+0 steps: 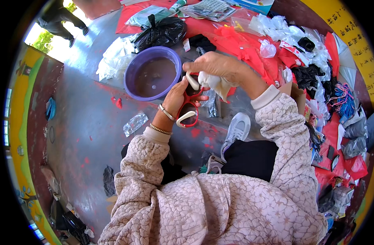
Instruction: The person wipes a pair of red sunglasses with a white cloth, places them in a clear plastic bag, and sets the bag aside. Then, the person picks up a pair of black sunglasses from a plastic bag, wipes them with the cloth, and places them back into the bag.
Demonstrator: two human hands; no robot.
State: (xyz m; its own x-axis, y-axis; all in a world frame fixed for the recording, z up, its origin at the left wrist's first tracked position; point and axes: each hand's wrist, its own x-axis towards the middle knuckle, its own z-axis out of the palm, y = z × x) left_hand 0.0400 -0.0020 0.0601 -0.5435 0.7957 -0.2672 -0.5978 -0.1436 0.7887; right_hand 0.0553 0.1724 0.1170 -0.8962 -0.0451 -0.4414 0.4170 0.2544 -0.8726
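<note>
My left hand (178,98) grips a pair of sunglasses (188,98) with a red frame, dark lenses and cream-coloured temples. The fingers wrap around the frame from the left and their tips show past its right side. Across from it, my right hand (215,67) is closed, with a white cloth (216,83) bunched in it and hanging below the palm. Its fingertips meet the upper temple of the sunglasses. Just beyond my left hand stands a round purple basin (130,83) holding murky water.
A black plastic bag (162,34) and white plastic bags (118,57) lie beyond the basin. A clear crumpled wrapper (135,124) is on the floor at left. Red sheeting (244,51) with heaped bags runs along the right. A person (60,20) stands far left.
</note>
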